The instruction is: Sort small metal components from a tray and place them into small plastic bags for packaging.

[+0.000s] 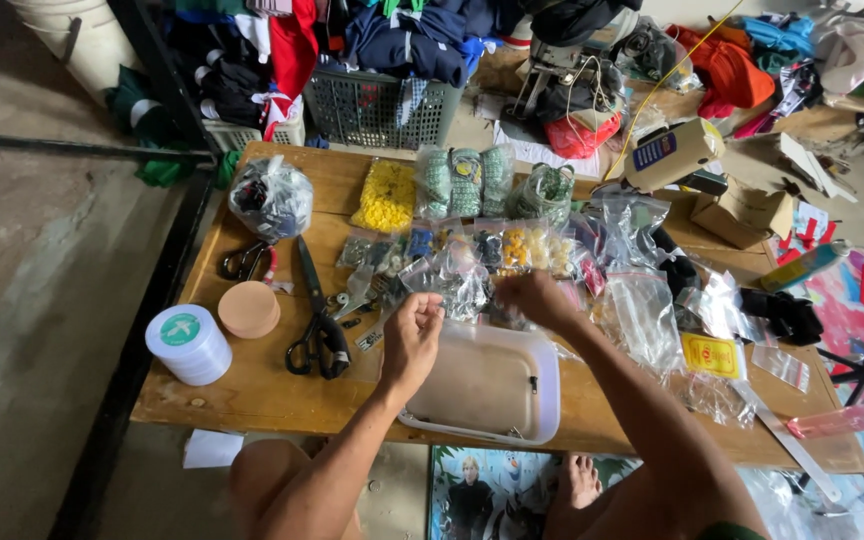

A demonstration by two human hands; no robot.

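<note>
Both hands are up over the white tray [548, 372] on the low wooden table [252, 385], working on one of the little clear bags [457, 280]. The left hand [410, 335] is curled shut with fingertips pinched together at the bag's lower edge; looks like it's nipping something tiny, but it's too small to tell what. The right hand [532, 297] is closed on the bag from the 3 o'clock side, holding it just above the tray's far rim.

Progress-wise, I'd say it's early. The tray looks nearly bare, only a speck or two of small metal bits near its right wall and bottom edge, so not much has landed in it. Meanwhile a whole row of filled bags runs across the table at 12 o'clock from the tray: yellow beads [385, 196], green rolls [464, 180], and more mixed bits. Plenty of flat clear bags are piled at 3 o'clock.

At 9 o'clock from the tray lie black scissors [317, 320], then a tan disc [248, 309] and a white tape stack [188, 344]. Those sit untouched.
</note>
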